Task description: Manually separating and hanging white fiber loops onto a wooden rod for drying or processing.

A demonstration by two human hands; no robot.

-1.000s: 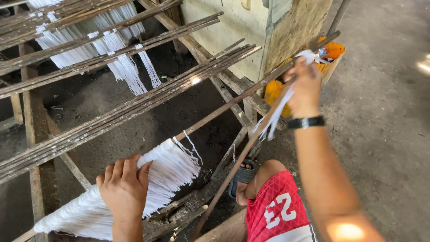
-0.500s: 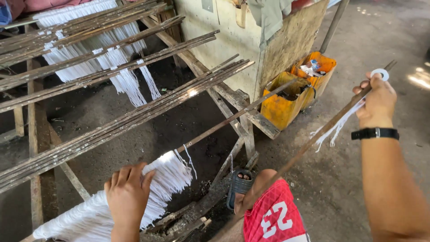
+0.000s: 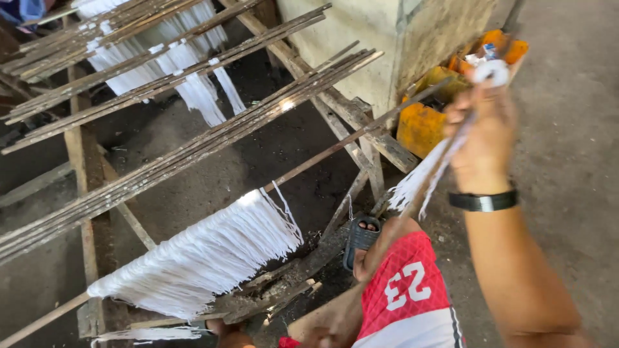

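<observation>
My right hand (image 3: 482,132), with a black wristband (image 3: 483,201), is raised at the right and shut on a thin stick (image 3: 422,193). A small bunch of white strands (image 3: 419,180) hangs from that stick, blurred by motion. A wide curtain of white strands (image 3: 193,264) is draped over a long stick (image 3: 342,142) that slants from lower left to upper right. Only a sliver of my left hand (image 3: 227,336) shows at the bottom edge under that curtain, and its grip is hidden.
Bundles of long sticks (image 3: 193,151) lie across a wooden rack, with more white strands (image 3: 193,90) hanging at the back. A concrete pillar (image 3: 387,38) and a yellow-orange bin (image 3: 422,125) stand at the right. My red shorts (image 3: 406,290) and sandalled foot (image 3: 361,235) are below.
My right hand has swung the stick with its small bunch of strands back up towards the pillar. My left hand has dropped from the top of the strand curtain to the frame's bottom edge.
</observation>
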